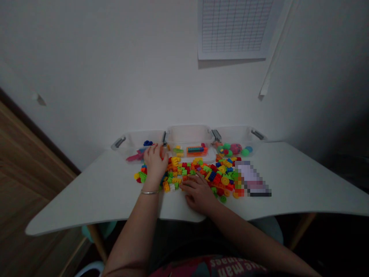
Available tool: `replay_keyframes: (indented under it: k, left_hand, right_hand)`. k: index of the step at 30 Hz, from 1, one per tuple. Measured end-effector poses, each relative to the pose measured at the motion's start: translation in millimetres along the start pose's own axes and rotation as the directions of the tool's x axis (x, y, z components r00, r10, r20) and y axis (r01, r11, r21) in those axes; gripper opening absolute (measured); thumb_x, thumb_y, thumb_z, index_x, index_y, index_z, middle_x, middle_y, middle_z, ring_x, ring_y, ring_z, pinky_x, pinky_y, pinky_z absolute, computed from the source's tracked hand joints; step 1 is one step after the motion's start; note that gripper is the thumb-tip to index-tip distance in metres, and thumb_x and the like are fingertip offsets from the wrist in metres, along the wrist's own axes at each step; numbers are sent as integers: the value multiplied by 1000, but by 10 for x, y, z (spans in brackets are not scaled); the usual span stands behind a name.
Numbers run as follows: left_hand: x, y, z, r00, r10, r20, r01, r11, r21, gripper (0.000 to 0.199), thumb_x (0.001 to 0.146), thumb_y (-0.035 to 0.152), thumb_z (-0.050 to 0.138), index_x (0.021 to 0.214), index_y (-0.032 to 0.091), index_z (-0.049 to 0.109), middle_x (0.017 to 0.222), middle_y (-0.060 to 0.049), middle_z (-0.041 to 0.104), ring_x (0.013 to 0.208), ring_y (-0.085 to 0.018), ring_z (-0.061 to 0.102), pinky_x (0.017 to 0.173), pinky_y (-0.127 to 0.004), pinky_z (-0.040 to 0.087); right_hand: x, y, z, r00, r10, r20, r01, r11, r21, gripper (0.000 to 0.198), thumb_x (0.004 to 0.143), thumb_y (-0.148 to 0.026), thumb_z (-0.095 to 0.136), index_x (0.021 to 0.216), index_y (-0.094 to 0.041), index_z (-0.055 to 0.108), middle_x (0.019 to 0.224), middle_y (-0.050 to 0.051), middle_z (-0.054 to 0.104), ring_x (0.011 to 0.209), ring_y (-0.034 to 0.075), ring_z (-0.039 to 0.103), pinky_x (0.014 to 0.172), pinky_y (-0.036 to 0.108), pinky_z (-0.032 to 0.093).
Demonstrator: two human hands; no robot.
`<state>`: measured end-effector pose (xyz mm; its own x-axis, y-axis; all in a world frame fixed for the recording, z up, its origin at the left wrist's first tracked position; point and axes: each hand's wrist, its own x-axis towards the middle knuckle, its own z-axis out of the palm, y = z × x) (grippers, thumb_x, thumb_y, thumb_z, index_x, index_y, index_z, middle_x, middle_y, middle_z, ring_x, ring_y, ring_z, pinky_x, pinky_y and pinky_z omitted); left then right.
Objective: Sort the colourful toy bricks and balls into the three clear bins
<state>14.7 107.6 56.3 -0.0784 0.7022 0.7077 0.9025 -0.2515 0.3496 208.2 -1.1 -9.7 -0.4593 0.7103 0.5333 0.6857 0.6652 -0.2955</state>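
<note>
Head view: left fingers (156,149) by bin edge (132,135); right fingers (191,182) on bricks (212,176); grips unclear.

The white table (302,181) (front edge curved) carries loose bricks (212,176), three clear bins (190,134) and a pixelated object (251,177).

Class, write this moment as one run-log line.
Left hand: at left bin, hold unclear | Right hand: at brick pile, near edge | Middle bin, right bin: in row along wall
</note>
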Motion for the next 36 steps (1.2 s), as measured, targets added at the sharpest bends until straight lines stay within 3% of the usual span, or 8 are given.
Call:
replay_keyframes:
  k: [5,8,12,15,22,28,32,36]
  left_hand:
    - [-304,176,-8,974,219,64,-206,965,-162,35,86,26,52,119,19,60,124,-10,61,118,-25,51,106,-42,39]
    - [-455,260,5,950,284,127,-261,950,-171,32,87,22,50,116,18,62,119,-10,63,112,-24,55,101,-41,43]
    - [-575,310,34,926,320,199,-308,947,-86,29,87,21,51,113,18,64,117,-10,64,110,-27,55,100,-45,42]
    - [-610,314,45,909,343,237,-344,938,-39,29,87,20,51,113,19,65,118,-10,64,110,-28,54,100,-46,42]
    - [-646,312,41,882,361,302,-351,932,-88,34,88,20,49,119,20,61,116,-10,65,107,-25,58,98,-43,45]
    - [-652,298,55,867,388,313,-384,920,-77,36,89,18,47,123,17,59,113,-11,67,105,-25,59,96,-43,45]
    - [-643,286,62,854,425,301,-425,902,-69,36,87,17,49,121,19,60,114,-10,67,105,-25,59,97,-44,45]
    - [-650,295,47,847,435,306,-441,896,-53,31,85,17,53,113,19,65,112,-8,68,103,-25,59,96,-43,46]
  right_hand:
    - [19,16,24,1000,8,20,-8,1000,-15,46,79,-17,58,123,-27,62,124,3,65,125,27,45,116,56,21]
    - [57,34,24,999,34,31,-33,999,-44,46,80,-17,58,125,-25,61,125,6,64,125,29,45,115,60,22]
    - [91,28,2,999,24,24,-23,997,-68,44,79,-18,59,123,-19,62,125,11,62,124,30,46,114,55,26]
    - [84,12,-16,998,50,-23,-51,997,-57,41,78,-17,60,119,-19,63,124,9,63,125,29,46,117,56,21]
    - [70,50,1,992,94,-79,-98,994,-49,34,79,-23,65,113,-22,65,120,6,66,124,29,47,117,58,18]
    - [49,-14,-35,993,89,-79,-87,996,34,32,79,-21,65,111,-21,66,123,8,64,125,28,47,111,52,35]
    - [49,-66,-178,983,124,-135,-115,991,71,29,80,-18,60,108,-23,67,121,7,64,123,26,49,108,48,39]
    - [74,102,-508,943,246,-223,-239,969,56,23,85,-23,54,104,-21,68,112,8,67,108,24,58,98,43,45]
